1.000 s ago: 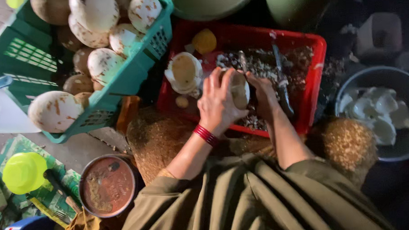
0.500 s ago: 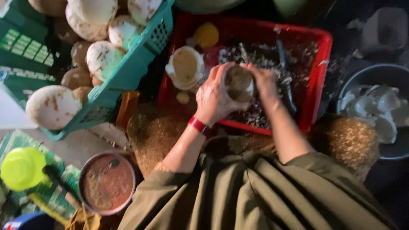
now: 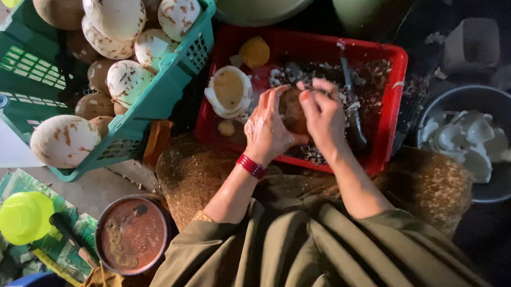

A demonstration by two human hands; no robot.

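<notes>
Centrally placed: one brown round coconut piece, held over the red crate, between both hands.

Left hand: cupped against the piece's left side, fingers spread upward over it, gripping. Red bracelet on the wrist.

Right hand: closed over the piece's right and upper side, fingertips bent at its top edge. Whether a tool sits under these fingers cannot be told.

Relation of note: the piece lies straight ahead of the body, squeezed between the two palms, neither hand clearly nearer. It looks roughly round, so no long axis can be made out.

Nearby items:
- Opened coconut half, pale rim, in the crate just left of the left hand.
- Dark knife-like blade lying in the crate beside the right hand.
- Green basket of whitish peeled coconuts, well to the left.
- Grey bowl of white pieces, well to the right.
</notes>
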